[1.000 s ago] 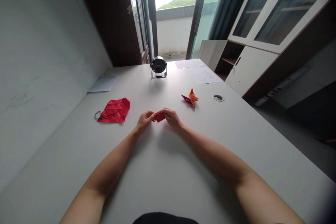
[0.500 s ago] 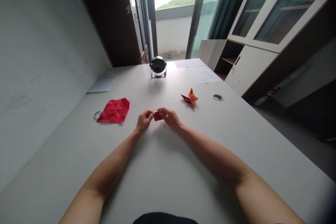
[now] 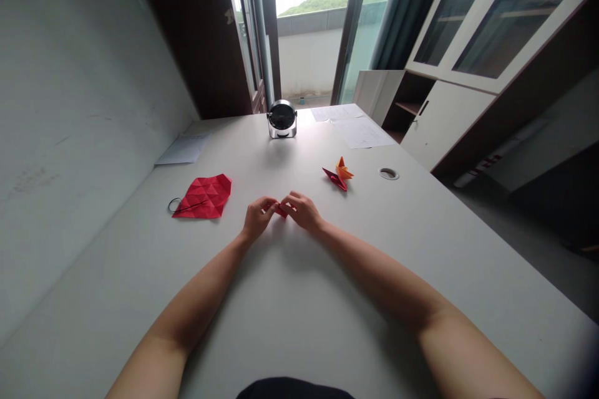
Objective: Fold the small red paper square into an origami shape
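Head view: we extend both forearms inward over the smooth white table (image 3: 281, 299). Our left hand (image 3: 259, 216) and right hand (image 3: 302, 211) nearly meet, fingers bent, pinching the small folded red paper piece (image 3: 281, 211) between them, near the creased red paper sheet (image 3: 206, 197).

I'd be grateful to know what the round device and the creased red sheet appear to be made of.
Round dark-faced device: probably shiny metal, judging by its bright silvery rim and stand.
Creased red sheet: likely matte paper, given its crisp fold lines.
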A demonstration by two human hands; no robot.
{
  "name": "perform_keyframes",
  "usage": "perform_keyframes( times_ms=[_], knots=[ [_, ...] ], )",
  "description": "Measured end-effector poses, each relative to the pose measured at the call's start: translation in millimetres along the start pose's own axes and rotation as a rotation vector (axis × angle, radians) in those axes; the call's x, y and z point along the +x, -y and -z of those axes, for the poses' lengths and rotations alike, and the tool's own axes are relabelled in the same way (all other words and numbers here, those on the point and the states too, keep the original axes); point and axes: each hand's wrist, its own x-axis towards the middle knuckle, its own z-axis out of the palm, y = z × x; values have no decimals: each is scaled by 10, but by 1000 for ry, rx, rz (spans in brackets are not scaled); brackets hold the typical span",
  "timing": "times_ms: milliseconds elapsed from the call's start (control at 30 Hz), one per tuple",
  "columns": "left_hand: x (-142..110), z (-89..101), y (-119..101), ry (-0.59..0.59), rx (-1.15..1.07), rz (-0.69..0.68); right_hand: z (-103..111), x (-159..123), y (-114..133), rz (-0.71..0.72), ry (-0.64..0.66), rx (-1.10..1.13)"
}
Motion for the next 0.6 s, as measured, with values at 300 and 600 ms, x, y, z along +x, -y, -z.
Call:
perform_keyframes(
  times_ms=[300,600],
  knots=[
    [9,0,37,-16,5,2,26,7,15,-37,35,108],
    [69,15,180,-201,-205,184,10,37,-71,-248,-97,175]
  ],
)
